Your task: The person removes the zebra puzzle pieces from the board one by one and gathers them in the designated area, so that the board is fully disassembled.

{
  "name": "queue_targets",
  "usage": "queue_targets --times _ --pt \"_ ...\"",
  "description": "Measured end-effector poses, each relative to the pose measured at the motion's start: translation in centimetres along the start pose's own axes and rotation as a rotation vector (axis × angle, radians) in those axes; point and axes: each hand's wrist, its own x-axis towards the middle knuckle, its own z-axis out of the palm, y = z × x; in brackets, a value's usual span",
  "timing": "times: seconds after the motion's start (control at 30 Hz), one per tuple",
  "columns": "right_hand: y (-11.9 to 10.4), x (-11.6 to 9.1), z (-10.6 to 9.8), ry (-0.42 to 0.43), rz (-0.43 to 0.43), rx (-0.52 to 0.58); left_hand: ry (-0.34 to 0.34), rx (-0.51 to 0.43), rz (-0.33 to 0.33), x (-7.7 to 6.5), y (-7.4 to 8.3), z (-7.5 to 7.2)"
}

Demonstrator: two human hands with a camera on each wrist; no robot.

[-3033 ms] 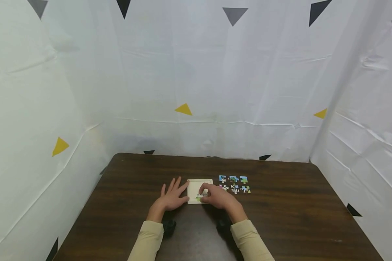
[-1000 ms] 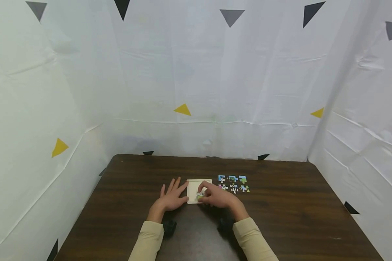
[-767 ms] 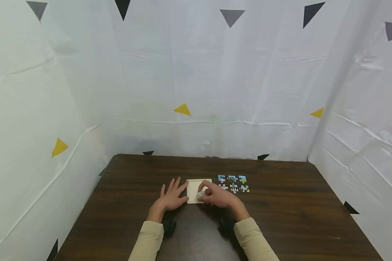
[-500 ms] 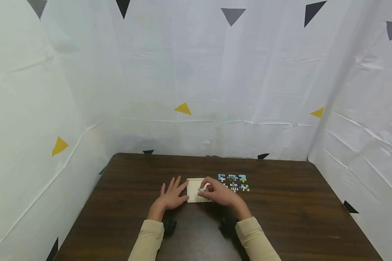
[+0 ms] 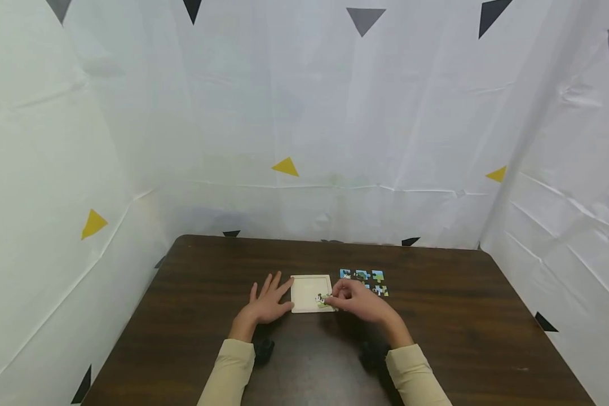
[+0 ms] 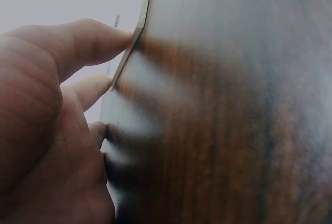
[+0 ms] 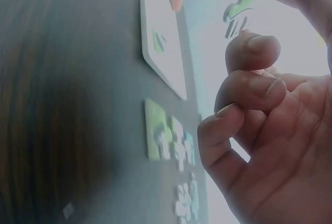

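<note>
In the head view my left hand lies flat on the table with fingers spread. Its thumb and index finger touch the left side of a square, pale wooden puzzle tray; the left wrist view shows those tips on the tray edge. My right hand is over the tray's right side and pinches a green, white and black jigsaw piece between thumb and index finger. Its other fingers are curled. Another green jigsaw piece lies inside the tray near its lower right corner.
Several loose jigsaw pieces lie in rows to the right of the tray, the nearer ones partly behind my right hand. The dark wooden table meets white sheeting at its back and sides.
My right hand has moved from the tray's middle to its right side, taking the pinched jigsaw piece along. The piece in the tray has come into clearer view. The left hand stays put.
</note>
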Motion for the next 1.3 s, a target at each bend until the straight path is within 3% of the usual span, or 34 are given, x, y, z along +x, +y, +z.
queue_targets --times 0.4,0.7,1.07,1.3 --pt "1.0 -2.5 -2.8 0.047 0.013 -0.017 0.005 -0.014 -0.007 -0.5 0.7 0.3" --pt "2.1 -4.0 -4.7 0.017 0.104 -0.082 0.004 -0.014 -0.005 -0.4 0.5 0.0" --pt "3.5 -3.9 -4.3 0.046 0.201 -0.207 0.004 -0.007 -0.013 -1.0 1.0 -0.1" --pt "3.4 -4.0 -4.5 0.072 0.240 -0.219 0.007 -0.015 -0.013 -1.0 1.3 -0.2"
